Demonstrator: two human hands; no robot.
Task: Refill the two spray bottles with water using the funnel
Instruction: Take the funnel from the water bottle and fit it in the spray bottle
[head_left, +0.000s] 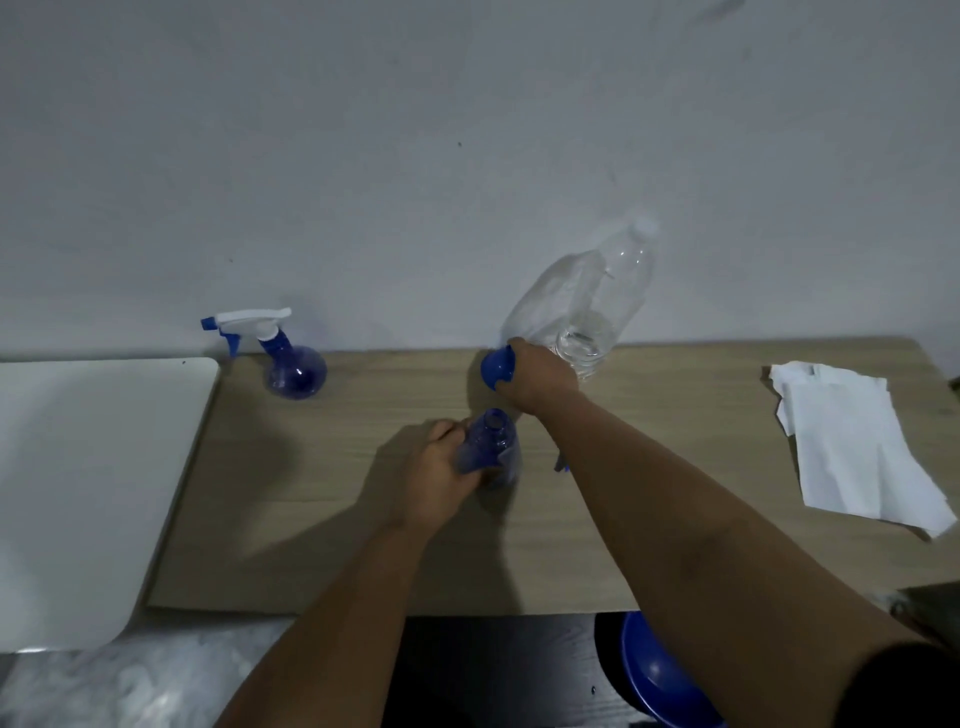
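A blue spray bottle (491, 449) with its head off and its mouth open stands at the middle of the wooden table (311, 519), gripped from the left by my left hand (441, 478). Just behind it, my right hand (540, 379) holds a blue funnel (496, 368) low over the table. Under my right forearm a small blue part (561, 465) peeks out, mostly hidden. A second blue spray bottle (293, 369) with its white trigger head on stands at the back left. Behind my right hand stands a clear plastic water bottle (592, 296) with a white cap and a little water.
A white board (93, 467) lies along the table's left side. Crumpled white paper towels (862, 441) lie at the right. A blue bowl (660, 675) sits below the table's front edge. The grey wall (415, 156) rises right behind the table.
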